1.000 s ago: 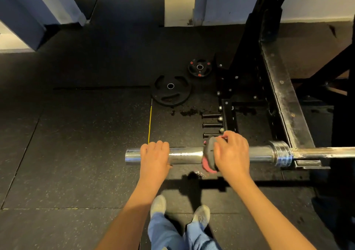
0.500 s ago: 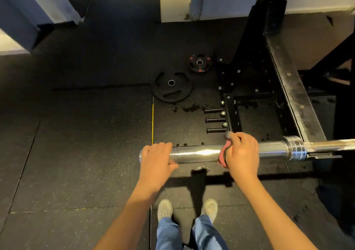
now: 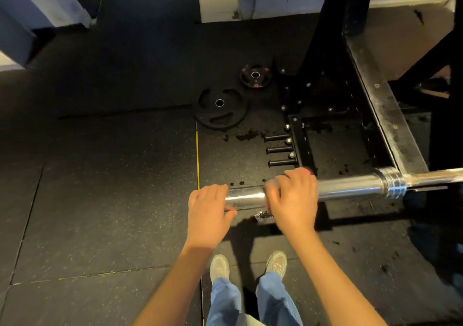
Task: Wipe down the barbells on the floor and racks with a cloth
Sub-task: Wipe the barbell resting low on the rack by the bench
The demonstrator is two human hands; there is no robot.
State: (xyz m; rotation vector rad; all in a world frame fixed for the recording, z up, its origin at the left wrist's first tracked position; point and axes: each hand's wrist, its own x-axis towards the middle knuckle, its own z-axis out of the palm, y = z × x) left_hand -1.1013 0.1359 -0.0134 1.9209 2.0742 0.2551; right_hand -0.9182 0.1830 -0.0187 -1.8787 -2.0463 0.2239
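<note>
**Mid-frame: both hands on the bar**

Right of centre, the bar (image 3: 350, 188) runs level across the frame and off the right edge. Its chrome sleeve points left and its collar sits at the lower end of the rack (image 3: 383, 115) beam.

From my end, the left hand (image 3: 208, 208) is curled over the very tip of the sleeve, thumb underneath, gripping it. The right hand (image 3: 292, 200) is just beside it, wrapped round the sleeve with the cloth (image 3: 307, 171) under it. I only get a blurry sliver of the cloth past the fingertips, so don't ask me the colour.

Above the hands, three pegs (image 3: 279, 150) stick out left from the rack base. Further up, two plates lie flat on the floor (image 3: 100, 200): a big one (image 3: 220, 105) and a small one (image 3: 255, 75) with red marks. A thin yellow line (image 3: 197, 160) runs down to the left hand. At bottom centre are pale shoes (image 3: 220, 267) and blue trousers.
</note>
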